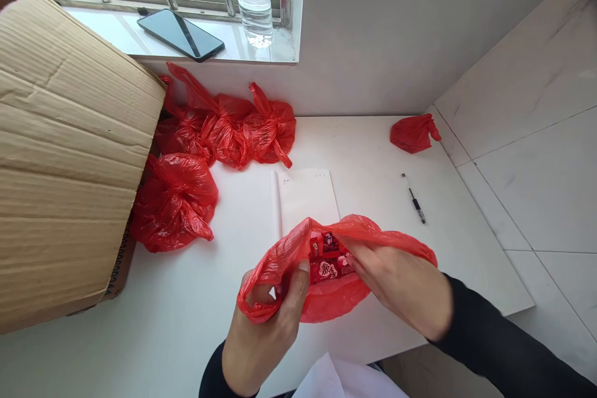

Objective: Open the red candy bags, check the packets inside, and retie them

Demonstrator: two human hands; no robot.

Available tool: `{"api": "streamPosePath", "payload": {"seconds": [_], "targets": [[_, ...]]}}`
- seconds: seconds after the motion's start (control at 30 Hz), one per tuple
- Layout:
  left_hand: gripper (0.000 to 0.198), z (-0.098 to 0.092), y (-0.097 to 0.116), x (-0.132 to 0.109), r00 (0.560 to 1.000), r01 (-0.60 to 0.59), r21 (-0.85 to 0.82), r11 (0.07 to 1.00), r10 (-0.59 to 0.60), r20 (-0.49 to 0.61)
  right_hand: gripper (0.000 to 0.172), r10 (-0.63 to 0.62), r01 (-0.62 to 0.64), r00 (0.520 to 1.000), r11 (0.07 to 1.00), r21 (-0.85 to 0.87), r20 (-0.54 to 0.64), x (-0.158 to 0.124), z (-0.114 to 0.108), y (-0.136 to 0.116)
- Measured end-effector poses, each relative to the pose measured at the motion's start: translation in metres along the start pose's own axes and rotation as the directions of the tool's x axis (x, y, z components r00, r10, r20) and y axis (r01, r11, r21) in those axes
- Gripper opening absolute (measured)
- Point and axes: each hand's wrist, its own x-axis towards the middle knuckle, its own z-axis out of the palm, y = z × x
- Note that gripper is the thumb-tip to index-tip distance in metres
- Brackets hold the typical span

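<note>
Head view: my left hand (270,333) is pinching the open red bag (336,308); my right hand (403,286) is resting inside by packets (328,270), finger grip I cannot tell.

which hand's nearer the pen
Right. The right hand reaches into the open red bag, below and left of the pen in the picture; the left hand is farther left.
</note>
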Motion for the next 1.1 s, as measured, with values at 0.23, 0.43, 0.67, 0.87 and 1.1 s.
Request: {"api": "streamPosePath", "payload": {"seconds": [0.23, 0.43, 0.67, 0.87, 1.1], "targets": [[0.030, -0.004, 0.002, -0.009, 0.999, 0.023, -0.030, 0.999, -0.024, -0.027, 0.032, -0.271, 0.235, 0.962, 0.898, -0.372, -0.046, -0.031, -0.043, 0.003], [0.025, -0.013, 0.032, 0.003, 0.993, 0.115, -0.102, 0.988, -0.115, 0.002, 0.025, -0.177, 0.079, 0.978, 0.795, -0.601, -0.106, -0.033, -0.030, 0.017], [0.049, -0.015, 0.060, 0.007, 0.941, 0.292, -0.199, 0.935, -0.318, -0.115, 0.032, -0.200, 0.046, 0.961, 0.799, -0.599, -0.192, -0.036, -0.036, 0.027], [0.059, -0.026, 0.059, -0.001, 0.932, 0.342, -0.213, 0.915, -0.360, -0.050, 0.027, -0.102, -0.066, 0.944, 0.873, -0.483, -0.313, -0.041, -0.053, 0.045], [0.037, -0.041, 0.045, 0.006, 0.990, -0.112, 0.013, 0.994, 0.112, -0.090, 0.025, 0.108, -0.134, 0.938, 0.989, -0.056, -0.329, -0.044, -0.074, 0.038]]}}
